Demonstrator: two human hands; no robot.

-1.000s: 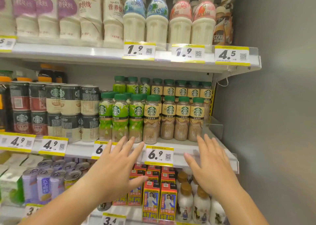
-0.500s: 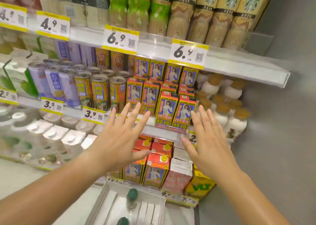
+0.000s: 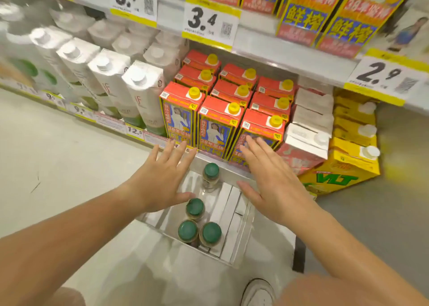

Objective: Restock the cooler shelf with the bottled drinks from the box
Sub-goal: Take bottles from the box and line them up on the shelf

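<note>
Your left hand (image 3: 160, 180) and right hand (image 3: 271, 180) hover over the box (image 3: 234, 215) on the floor, each grip released and empty. Four green-capped bottles (image 3: 194, 209) stand upright inside. Shelf tags read 3.9, 3.4 (image 3: 210, 21), 2.9; a yellow carton (image 3: 343, 171) reads VLT.

Your view drops from the coffee-bottle shelf right down to the floor, and the box (image 3: 234, 215) now sits at six o'clock with four green-capped bottles (image 3: 194, 209) in plain sight. Your left hand (image 3: 160, 180) and right hand (image 3: 276, 185) come down with it, palms flat and fingers spread, now poised over the box's rim.
</note>
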